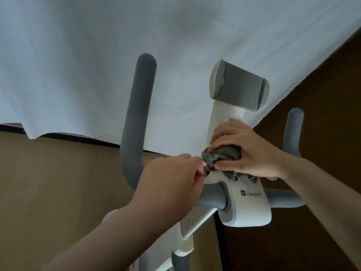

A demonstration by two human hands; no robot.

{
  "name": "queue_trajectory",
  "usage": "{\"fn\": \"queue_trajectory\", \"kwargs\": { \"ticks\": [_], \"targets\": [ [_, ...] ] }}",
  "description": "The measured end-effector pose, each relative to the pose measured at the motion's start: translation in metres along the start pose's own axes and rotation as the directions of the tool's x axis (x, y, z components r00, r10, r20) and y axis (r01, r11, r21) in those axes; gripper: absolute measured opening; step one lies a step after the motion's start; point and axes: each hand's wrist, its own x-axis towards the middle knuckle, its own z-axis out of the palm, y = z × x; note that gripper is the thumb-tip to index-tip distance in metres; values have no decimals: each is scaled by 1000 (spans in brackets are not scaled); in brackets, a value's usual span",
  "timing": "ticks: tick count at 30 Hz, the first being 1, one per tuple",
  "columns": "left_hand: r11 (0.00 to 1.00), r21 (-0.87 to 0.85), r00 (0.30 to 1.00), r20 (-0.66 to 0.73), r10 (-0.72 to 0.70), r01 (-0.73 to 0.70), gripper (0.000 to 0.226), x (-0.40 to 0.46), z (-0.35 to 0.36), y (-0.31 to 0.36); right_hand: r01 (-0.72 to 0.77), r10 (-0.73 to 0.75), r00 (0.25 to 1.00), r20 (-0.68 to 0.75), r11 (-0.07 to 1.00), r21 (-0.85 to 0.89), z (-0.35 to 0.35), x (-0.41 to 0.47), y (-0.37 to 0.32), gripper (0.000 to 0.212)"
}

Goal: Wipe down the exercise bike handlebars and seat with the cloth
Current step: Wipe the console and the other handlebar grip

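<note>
The right hand (pixel 248 147) grips a crumpled grey cloth (pixel 224 155) against the white plastic handlebar stem (pixel 220 122). The left hand (pixel 172 184), fingers curled, pinches the cloth's left edge beside the grey padded handlebars (pixel 136 122).

A white sheet (pixel 97 65) hangs over what may be a bed. Below lies tan floor (pixel 58 182), with darker brown floor (pixel 332 85) at right.

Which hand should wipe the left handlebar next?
Probably the right hand: it already grips the cloth on the white stem. The left hand, beside the left handlebar, holds no cloth.
</note>
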Motion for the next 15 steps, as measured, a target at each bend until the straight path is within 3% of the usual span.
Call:
{"fn": "queue_trajectory", "kwargs": {
  "ticks": [6,11,15],
  "targets": [
    [998,-58,993,118,9,-2,18,4,-6,-5,2,-29,949,313,996,85,-12,15,0,21],
    [989,-151,972,233,36,-1,18,10,-9,-5,65,-54,945,324,998,-22,-14,33,-4,17],
    [976,-217,954,296,53,13,18,15,-8,-4,85,-70,886,458,996,-13,-4,37,-12,15]
  ]
}}
